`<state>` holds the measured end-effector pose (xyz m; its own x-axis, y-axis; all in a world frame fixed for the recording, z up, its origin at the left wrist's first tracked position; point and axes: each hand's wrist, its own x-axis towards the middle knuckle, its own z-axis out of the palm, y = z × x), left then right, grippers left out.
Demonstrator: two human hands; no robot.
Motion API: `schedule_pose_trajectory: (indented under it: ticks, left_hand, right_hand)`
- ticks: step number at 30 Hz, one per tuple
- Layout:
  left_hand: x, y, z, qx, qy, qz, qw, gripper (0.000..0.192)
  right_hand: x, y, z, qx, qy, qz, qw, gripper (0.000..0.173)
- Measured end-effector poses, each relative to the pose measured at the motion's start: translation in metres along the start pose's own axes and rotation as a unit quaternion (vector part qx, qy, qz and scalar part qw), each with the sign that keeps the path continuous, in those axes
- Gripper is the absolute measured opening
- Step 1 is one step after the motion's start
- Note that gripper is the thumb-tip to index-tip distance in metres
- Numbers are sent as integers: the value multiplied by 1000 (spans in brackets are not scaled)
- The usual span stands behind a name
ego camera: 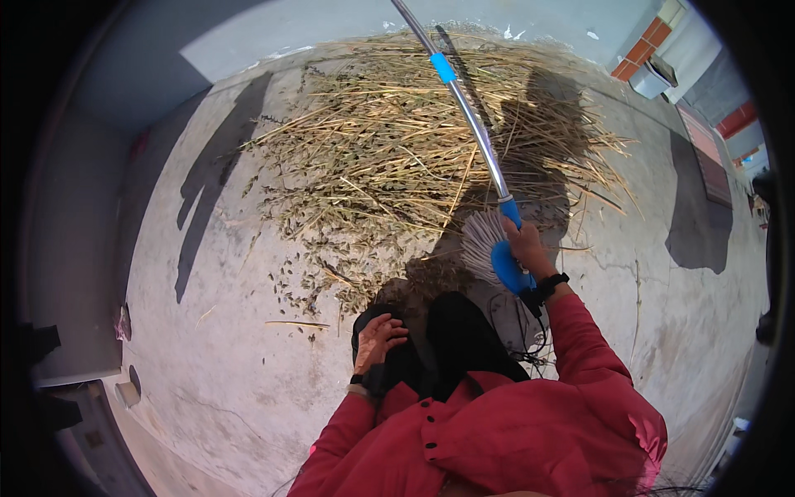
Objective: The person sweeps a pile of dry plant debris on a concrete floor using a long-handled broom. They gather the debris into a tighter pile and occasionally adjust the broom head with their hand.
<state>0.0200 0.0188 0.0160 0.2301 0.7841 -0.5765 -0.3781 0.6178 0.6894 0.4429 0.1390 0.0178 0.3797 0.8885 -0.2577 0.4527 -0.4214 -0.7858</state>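
Observation:
My right hand (528,245) is closed around the lower end of a metal mop handle (475,121) with blue plastic fittings. Just below and left of that hand is the round mop head, with a blue plate (510,267) and whitish strands (481,245). The handle slants up and away over a spread of dried stalks (385,143) with loose seed pods on the concrete floor. My left hand (379,338) rests on my left knee in dark trousers, fingers apart, holding nothing. A black cable hangs beside my right wrist.
A pale wall (335,18) runs behind the stalks. A light-coloured bin (652,77) stands at the back right near brickwork (643,46). A reddish mat or panel (705,152) is at the right. A small round object (127,394) lies at the lower left.

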Motion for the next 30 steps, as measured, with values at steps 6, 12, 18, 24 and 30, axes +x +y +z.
schedule_pose_trajectory:
  ticks: [6,12,18,24,30]
  left_hand:
    - [0,1,-2,-1,-8,14,1000,46]
    - [2,1,-7,-21,-4,-7,1000,43]
    - [2,0,-6,-24,-3,-5,1000,44]
    - [-1,-1,-8,-30,-30,11,999,43]
    - [2,4,-5,-24,-2,-18,1000,44]
  right_hand:
    - [-42,36,26,-23,-25,78,996,61]
    - [-4,-49,-1,140,-34,-37,989,52]
    - [38,-38,60,-51,-69,-80,993,70]
    - [3,-27,69,11,-105,29,994,66]
    - [-2,-68,50,75,-97,-49,991,58]
